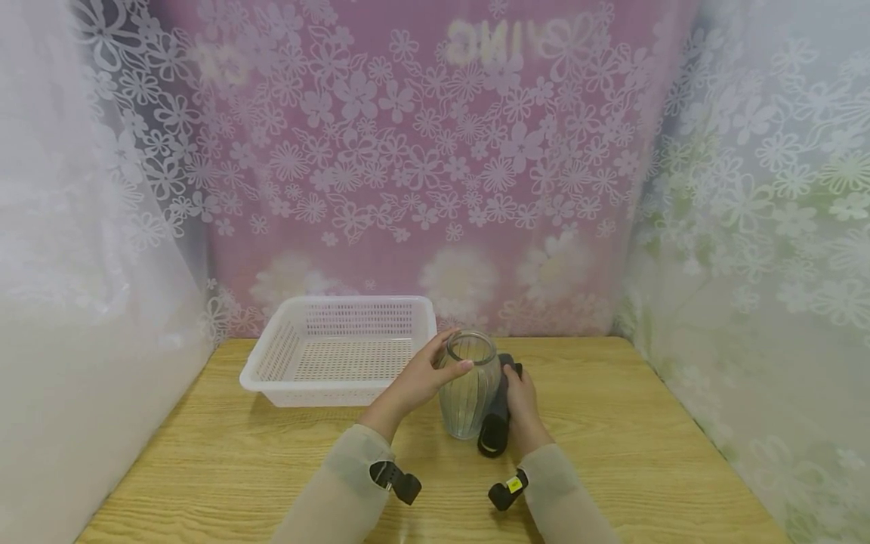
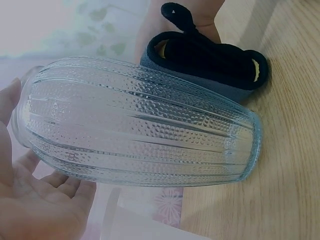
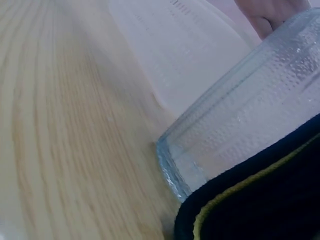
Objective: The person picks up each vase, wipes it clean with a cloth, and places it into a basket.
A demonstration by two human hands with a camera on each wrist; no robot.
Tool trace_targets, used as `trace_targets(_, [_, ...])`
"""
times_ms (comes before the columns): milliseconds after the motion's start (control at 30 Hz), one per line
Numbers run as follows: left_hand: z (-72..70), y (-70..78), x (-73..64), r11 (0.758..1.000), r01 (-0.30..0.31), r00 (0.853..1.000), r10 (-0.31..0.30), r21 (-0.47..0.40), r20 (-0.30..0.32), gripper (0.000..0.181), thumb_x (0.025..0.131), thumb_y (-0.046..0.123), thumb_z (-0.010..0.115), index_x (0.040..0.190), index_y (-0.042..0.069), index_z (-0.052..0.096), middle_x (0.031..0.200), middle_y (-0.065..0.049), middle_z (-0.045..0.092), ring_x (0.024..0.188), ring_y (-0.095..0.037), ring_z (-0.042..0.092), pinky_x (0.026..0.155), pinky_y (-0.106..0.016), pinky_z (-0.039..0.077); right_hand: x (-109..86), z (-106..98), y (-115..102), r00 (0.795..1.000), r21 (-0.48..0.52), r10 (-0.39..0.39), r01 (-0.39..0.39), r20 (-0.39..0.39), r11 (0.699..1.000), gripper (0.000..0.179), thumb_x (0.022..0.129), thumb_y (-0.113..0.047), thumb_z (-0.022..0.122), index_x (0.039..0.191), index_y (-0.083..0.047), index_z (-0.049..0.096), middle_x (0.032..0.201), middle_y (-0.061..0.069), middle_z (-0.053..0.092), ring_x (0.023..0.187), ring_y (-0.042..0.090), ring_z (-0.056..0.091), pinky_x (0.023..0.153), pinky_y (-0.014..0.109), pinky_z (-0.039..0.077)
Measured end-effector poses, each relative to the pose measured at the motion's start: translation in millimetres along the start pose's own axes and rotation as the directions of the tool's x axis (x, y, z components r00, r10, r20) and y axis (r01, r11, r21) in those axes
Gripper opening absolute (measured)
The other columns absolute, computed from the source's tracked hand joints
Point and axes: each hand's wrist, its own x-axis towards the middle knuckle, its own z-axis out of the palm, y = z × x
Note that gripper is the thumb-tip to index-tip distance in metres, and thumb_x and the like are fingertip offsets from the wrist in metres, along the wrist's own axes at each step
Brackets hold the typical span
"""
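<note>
A clear ribbed glass vase [image 1: 462, 408] stands upright on the wooden table. My left hand [image 1: 423, 378] grips it near the neck, with the thumb on the near side just below the rim. Dimpled glass and lengthwise ribs show on the vase [image 2: 145, 125] in the left wrist view. Against its right side is a dark grey fabric pouch [image 1: 496, 423] with black edging, an open end and a small loop. My right hand [image 1: 522, 397] holds this pouch from the right; its fingers are partly hidden behind it. In the right wrist view the pouch's black edge [image 3: 240, 192] covers part of the vase.
A white perforated plastic basket [image 1: 306, 386] sits at the back left, close beside my left hand. The wooden table [image 1: 646, 453] ends at a floral curtain [image 1: 421, 174] behind, with translucent sheets on both sides. Black straps are on both wrists.
</note>
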Motion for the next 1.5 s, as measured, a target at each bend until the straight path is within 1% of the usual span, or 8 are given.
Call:
trace_targets(233, [0.2,-1.6,0.8,1.000,0.006,1.000,-0.006,0.000,-0.003,0.076,0.090,0.056,0.069,0.154,0.044,0.030,0.165,-0.004,0.021,0.151,-0.031,0.020,0.115,-0.060,0.026,6.5,-13,-5,0.999,-0.085,-0.024,0.022,-0.022,0.996,0.052,0.108,-0.034,0.041,0.140,0.006,0.041,0.124,0.020,0.052,0.098,0.021,0.053,0.085,0.031,0.042])
trace_targets(533, [-0.6,-3.1,1.0,1.000,0.004,1.000,-0.004,0.006,-0.003,0.076,0.090,0.056,0.068,0.155,0.043,0.030,0.165,-0.005,0.020,0.151,-0.032,0.019,0.115,-0.061,0.025,16.7,-35,-20,0.999,-0.160,-0.018,0.025,0.046,0.987,0.058,0.108,-0.032,0.039,0.150,0.007,0.028,0.147,0.030,0.037,0.130,0.042,0.041,0.111,0.053,0.032])
trace_targets(667, [0.0,-3.2,0.5,1.000,0.006,1.000,-0.006,0.000,0.007,0.077,0.090,0.057,0.068,0.155,0.042,0.029,0.165,-0.006,0.018,0.151,-0.033,0.018,0.115,-0.061,0.024,22.1,-46,-27,0.997,-0.256,-0.035,0.050,0.063,0.965,0.058,0.108,-0.030,0.039,0.151,0.007,0.026,0.147,0.031,0.037,0.129,0.044,0.041,0.111,0.055,0.032])
trace_targets(833, [0.1,-1.5,-0.9,1.000,0.008,1.000,-0.008,-0.003,0.008,0.078,0.089,0.058,0.068,0.155,0.043,0.029,0.166,-0.006,0.018,0.151,-0.032,0.018,0.116,-0.059,0.025,31.4,-61,-38,0.993,-0.397,-0.051,0.091,0.108,0.913,0.063,0.109,-0.031,0.037,0.156,0.005,0.016,0.153,0.033,0.029,0.134,0.047,0.036,0.112,0.057,0.030])
trace_targets(1100, [-0.2,0.4,-0.5,1.000,0.001,1.000,-0.001,-0.004,0.009,0.079,0.090,0.058,0.068,0.156,0.041,0.028,0.165,-0.002,0.020,0.151,-0.030,0.018,0.118,-0.055,0.022,49.1,-87,-51,0.986,-0.606,-0.078,0.152,0.147,0.781,0.065,0.110,-0.031,0.033,0.157,0.006,0.009,0.159,0.034,0.015,0.145,0.052,0.016,0.117,0.062,0.018])
trace_targets(1233, [0.7,0.1,-0.1,1.000,0.003,1.000,-0.002,-0.021,0.013,0.076,0.091,0.055,0.068,0.155,0.042,0.028,0.165,-0.003,0.020,0.151,-0.030,0.018,0.118,-0.055,0.022,56.7,-97,-55,0.979,-0.698,-0.105,0.199,0.176,0.687,0.064,0.110,-0.030,0.032,0.155,0.010,0.012,0.157,0.037,0.017,0.142,0.054,0.020,0.115,0.063,0.020])
trace_targets(1367, [1.0,0.3,-0.4,1.000,0.000,1.000,0.000,-0.028,0.007,0.075,0.092,0.053,0.068,0.155,0.041,0.029,0.165,-0.004,0.020,0.151,-0.031,0.018,0.118,-0.055,0.022,66.5,-105,-56,0.968,-0.789,-0.114,0.249,0.224,0.562,0.063,0.110,-0.029,0.032,0.154,0.013,0.016,0.154,0.039,0.020,0.139,0.056,0.024,0.112,0.065,0.025])
trace_targets(1500, [0.7,0.2,-0.5,1.000,0.002,1.000,-0.002,-0.022,0.004,0.076,0.092,0.053,0.068,0.155,0.041,0.029,0.165,-0.003,0.020,0.151,-0.030,0.019,0.119,-0.054,0.022,73.1,-110,-55,0.955,-0.836,-0.138,0.295,0.261,0.463,0.056,0.109,-0.022,0.036,0.152,0.012,0.022,0.151,0.039,0.027,0.137,0.056,0.030,0.110,0.066,0.028])
